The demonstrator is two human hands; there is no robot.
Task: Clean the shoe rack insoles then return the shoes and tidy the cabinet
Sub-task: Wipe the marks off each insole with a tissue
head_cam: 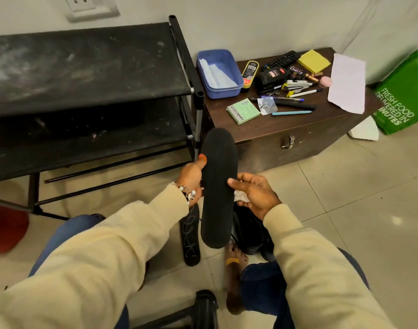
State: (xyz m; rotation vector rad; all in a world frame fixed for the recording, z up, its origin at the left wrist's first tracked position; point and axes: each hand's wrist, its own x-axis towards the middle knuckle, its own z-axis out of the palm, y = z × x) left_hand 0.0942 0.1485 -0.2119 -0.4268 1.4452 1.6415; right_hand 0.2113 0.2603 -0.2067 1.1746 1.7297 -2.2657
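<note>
Insole [218,186], black, is held upright in mid-air in front of the seated person, between the shoe rack [89,67] and the low cabinet [286,129].

Far left: rack shelves carry pale dust and streaks; none holds a shoe. A clean insole or shoe set there now would likely pick the dirt up again.

Left hand [191,179] grips the insole's left edge, thumb on the face, fingers behind. It is a one-sided hold on a long flexible piece; pressure from the other side could bend or twist it loose.

A second insole [191,241] lies on the floor below, just beside a bare foot, and could be trodden on.

Right hand [255,193] has its thumb at the insole's right edge, with a crumpled white tissue [241,197] held loosely in the curled fingers. The tissue could shed lint on the dark fabric or drop out.

Black shoes [250,231] sit beneath that hand.

Right: the cabinet top is crowded with polish bottles, pens and papers; loose items near the edge could be knocked off.
</note>
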